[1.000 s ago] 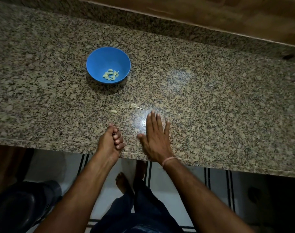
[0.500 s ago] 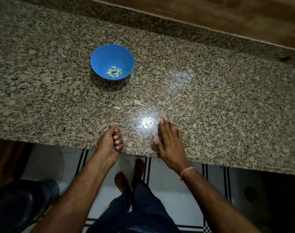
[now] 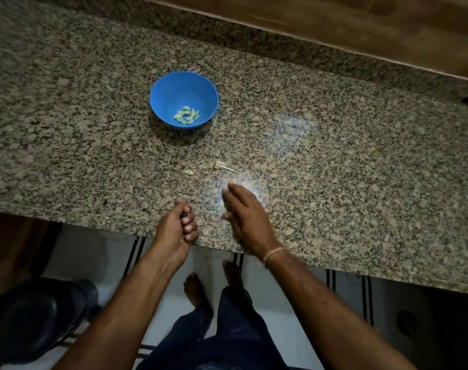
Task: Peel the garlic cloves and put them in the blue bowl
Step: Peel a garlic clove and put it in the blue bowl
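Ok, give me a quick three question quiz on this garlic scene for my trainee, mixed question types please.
1. True or false: the blue bowl already holds peeled cloves.
2. Which hand is curled into a fist at the counter edge: A left hand, B right hand?
3. Fill in: the loose clove on the counter lies to the ___ of the garlic stem scrap.

Key: 1 true; 2 A; 3 left.

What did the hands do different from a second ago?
The right hand slid sideways along the counter edge, away from the left hand and back, fingers straight. It took hold of nothing. The left hand stayed curled at the edge. The bowl, the loose clove and the stem stayed put.
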`<state>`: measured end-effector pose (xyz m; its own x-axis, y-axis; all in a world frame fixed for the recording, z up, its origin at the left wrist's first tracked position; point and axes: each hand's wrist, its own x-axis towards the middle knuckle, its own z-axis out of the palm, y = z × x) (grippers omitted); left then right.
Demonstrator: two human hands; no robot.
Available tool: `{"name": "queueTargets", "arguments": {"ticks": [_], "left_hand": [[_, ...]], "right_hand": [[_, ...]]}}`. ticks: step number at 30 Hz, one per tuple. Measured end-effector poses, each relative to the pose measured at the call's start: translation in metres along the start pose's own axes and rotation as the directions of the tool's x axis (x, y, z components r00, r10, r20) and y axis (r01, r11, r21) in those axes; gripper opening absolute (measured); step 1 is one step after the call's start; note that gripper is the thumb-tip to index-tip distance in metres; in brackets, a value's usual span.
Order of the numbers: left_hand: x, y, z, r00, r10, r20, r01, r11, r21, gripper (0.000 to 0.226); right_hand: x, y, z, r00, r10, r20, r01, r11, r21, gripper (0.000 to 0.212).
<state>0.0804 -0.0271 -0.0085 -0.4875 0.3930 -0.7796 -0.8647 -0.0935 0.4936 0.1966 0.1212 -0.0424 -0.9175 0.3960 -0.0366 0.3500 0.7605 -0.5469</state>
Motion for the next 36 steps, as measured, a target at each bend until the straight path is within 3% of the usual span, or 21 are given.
{"name": "queueTargets", "arguments": {"ticks": [5, 8, 16, 18, 19, 21, 23, 28, 31, 36], "left_hand": [[0.001, -0.004, 0.007, 0.999, 0.0, -0.052, -0.002, 0.999, -0.052, 0.042], [0.001, -0.008, 0.016, 0.997, -0.014, -0.073, 0.007, 0.996, -0.094, 0.041], [-0.003, -0.023, 0.032, 0.997, -0.018, -0.073, 0.003, 0.98, -0.197, 0.042], [-0.005, -0.026, 0.03, 0.998, -0.01, -0.063, -0.004, 0.975, -0.221, 0.041], [-0.007, -0.027, 0.028, 0.998, -0.007, -0.064, -0.009, 0.97, -0.244, 0.041], [-0.009, -0.028, 0.024, 0.997, -0.004, -0.074, -0.016, 0.961, -0.277, 0.041], [-0.016, -0.027, 0.015, 0.995, 0.006, -0.095, -0.035, 0.95, -0.31, 0.04], [-0.047, -0.012, -0.035, 0.982, 0.068, -0.175, -0.133, 0.91, -0.393, 0.041], [-0.072, -0.004, -0.085, 0.962, 0.102, -0.255, -0.213, 0.864, -0.457, 0.042], [-0.133, -0.001, -0.21, 0.909, 0.148, -0.39, -0.36, 0.751, -0.553, 0.043]], "right_hand": [[-0.004, 0.009, -0.002, 0.98, -0.133, -0.145, 0.128, 0.991, -0.046, 0.024], [0.002, 0.014, -0.01, 0.978, -0.175, -0.115, 0.163, 0.981, -0.11, 0.009], [0.01, 0.022, -0.023, 0.974, -0.224, 0.024, 0.223, 0.951, -0.215, 0.018], [0.001, 0.019, -0.028, 0.991, -0.126, 0.046, 0.131, 0.984, -0.121, 0.018], [0.002, 0.014, -0.03, 0.999, 0.002, 0.053, -0.006, 0.998, 0.07, 0.018], [0.011, -0.001, -0.033, 0.957, 0.251, 0.149, -0.292, 0.839, 0.459, 0.022], [0.02, -0.02, -0.034, 0.912, 0.317, 0.261, -0.41, 0.691, 0.596, 0.022], [0.024, -0.09, -0.007, 0.839, 0.197, 0.508, -0.54, 0.429, 0.724, 0.03], [0.017, -0.146, 0.03, 0.77, 0.037, 0.637, -0.612, 0.328, 0.72, 0.038], [-0.014, -0.27, 0.104, 0.665, -0.059, 0.745, -0.673, 0.385, 0.631, 0.041]]}}
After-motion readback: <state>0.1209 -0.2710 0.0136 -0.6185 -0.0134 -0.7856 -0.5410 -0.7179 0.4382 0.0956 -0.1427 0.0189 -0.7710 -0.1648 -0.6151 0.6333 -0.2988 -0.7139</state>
